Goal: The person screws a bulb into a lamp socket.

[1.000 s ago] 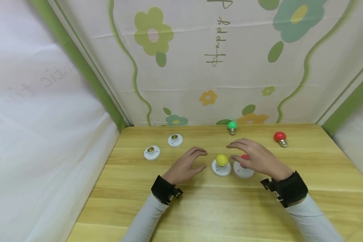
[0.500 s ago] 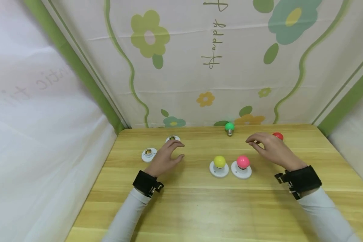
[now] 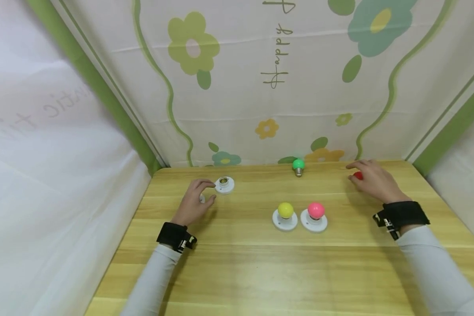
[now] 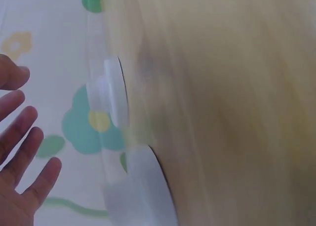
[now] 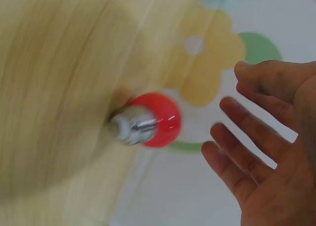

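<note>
My left hand (image 3: 193, 202) hovers over the nearer white lamp holder (image 4: 143, 191), mostly hiding it in the head view. Just beyond its fingertips sits another white lamp holder (image 3: 224, 185), its socket facing up with no bulb in it. On the right, my right hand (image 3: 375, 180) is above a red bulb (image 5: 160, 119) that lies on its side on the table. In the right wrist view a gap shows between the spread fingers and the bulb, whose metal screw base points away from the hand. Neither hand holds anything.
A yellow bulb (image 3: 285, 210) and a pink bulb (image 3: 316, 210) stand upright in two white holders side by side at mid-table. A green bulb (image 3: 298, 165) lies at the back edge of the wooden table (image 3: 260, 272), before a flowered curtain (image 3: 229, 101).
My hands have moved apart from around the yellow and pink bulbs. The left went left to the lamp holders; the right went right and back to the red bulb.
</note>
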Motion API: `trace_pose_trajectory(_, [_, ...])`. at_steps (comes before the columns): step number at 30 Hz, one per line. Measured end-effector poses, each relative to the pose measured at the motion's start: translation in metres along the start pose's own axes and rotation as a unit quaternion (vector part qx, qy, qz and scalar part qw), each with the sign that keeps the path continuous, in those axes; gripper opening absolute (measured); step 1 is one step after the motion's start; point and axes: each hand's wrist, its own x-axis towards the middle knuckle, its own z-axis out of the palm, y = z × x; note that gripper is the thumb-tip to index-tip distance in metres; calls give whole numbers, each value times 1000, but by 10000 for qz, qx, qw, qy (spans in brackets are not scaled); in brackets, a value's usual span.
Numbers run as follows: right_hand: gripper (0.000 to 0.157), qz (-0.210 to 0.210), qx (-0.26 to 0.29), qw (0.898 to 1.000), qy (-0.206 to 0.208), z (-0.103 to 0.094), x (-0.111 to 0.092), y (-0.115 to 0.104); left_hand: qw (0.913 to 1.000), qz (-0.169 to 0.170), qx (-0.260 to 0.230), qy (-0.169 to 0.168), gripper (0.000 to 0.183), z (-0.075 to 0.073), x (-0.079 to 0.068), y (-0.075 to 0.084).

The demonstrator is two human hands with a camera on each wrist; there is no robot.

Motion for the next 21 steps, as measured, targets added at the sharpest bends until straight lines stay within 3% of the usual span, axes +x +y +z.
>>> trace_pose_trajectory(12, [50,390,141,9979,-488,15,3,37,9950,-942,200,-253,35,-14,-15,-33])
trace_pose_trajectory(21, [47,350,252,9965,-714,27,3,45,9862,-1526,323,-554,45,-21,-28,-44])
